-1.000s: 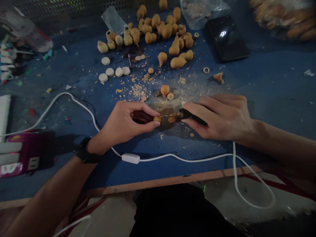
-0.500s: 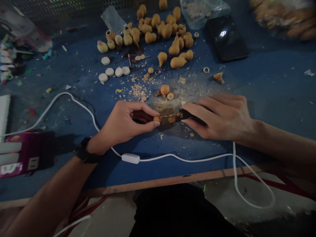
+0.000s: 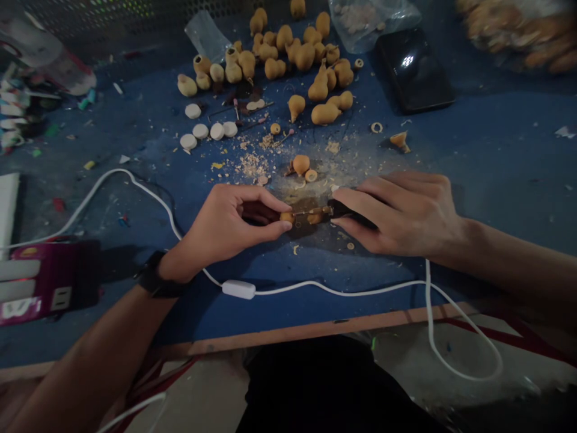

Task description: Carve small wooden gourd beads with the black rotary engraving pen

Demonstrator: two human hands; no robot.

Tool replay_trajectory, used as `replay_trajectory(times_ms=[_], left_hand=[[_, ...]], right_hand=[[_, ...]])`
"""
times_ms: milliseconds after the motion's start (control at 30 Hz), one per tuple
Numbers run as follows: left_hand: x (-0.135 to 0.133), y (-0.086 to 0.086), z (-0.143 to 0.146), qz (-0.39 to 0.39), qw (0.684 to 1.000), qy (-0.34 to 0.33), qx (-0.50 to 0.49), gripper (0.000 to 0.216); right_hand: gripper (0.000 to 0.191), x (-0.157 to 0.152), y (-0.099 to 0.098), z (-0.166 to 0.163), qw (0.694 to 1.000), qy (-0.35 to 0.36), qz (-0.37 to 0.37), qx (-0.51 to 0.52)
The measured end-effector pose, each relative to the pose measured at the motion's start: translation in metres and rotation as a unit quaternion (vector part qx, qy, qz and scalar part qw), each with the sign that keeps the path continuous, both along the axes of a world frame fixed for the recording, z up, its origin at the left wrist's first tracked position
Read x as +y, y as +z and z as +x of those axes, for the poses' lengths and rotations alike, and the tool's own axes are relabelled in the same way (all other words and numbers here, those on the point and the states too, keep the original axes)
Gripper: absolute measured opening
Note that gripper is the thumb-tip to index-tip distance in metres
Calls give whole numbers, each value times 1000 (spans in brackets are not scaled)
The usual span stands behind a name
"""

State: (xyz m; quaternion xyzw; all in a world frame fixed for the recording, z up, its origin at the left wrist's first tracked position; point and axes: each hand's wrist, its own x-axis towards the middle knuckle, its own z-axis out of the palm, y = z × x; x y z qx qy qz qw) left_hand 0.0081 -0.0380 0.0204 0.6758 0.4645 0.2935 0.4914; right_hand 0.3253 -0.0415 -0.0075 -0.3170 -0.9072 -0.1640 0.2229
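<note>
Between thumb and fingertips, my left hand (image 3: pixel 241 222) pinches a small tan gourd (image 3: pixel 286 216), mostly hidden by the fingers. My right hand (image 3: pixel 401 213) is wrapped round a black rotary tool (image 3: pixel 351 211). Its thin metal bit points left and meets the gourd's right end. Just beyond the hands lie an orange gourd piece (image 3: pixel 301 163) and a small cut ring (image 3: pixel 311 175). Pale shavings (image 3: pixel 255 167) are scattered past my left fingertips.
Several small gourds (image 3: pixel 304 57) cluster at the back, with white discs (image 3: pixel 217 131) to their left. A black box-like device (image 3: pixel 413 71) lies at back right. A white cable (image 3: pixel 324 290) with an inline switch crosses near the table's wooden edge (image 3: pixel 288 337). A purple power box (image 3: pixel 40 282) sits left.
</note>
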Motion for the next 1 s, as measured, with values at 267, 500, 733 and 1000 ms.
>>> replay_trajectory(times_ms=[267, 500, 733, 1000], left_hand=[[1, -1, -1, -8, 1000, -8, 4, 19], [3, 0, -1, 4, 1000, -18, -21, 17], [3, -2, -3, 7, 999, -29, -25, 16], [4, -3, -4, 12, 998, -47, -33, 16]], right_hand=[[23, 0, 3, -1, 1000, 17, 21, 9], [24, 2, 1, 1, 998, 7, 17, 67], [22, 4, 4, 1, 997, 25, 37, 69], [22, 3, 3, 0, 997, 23, 52, 48]])
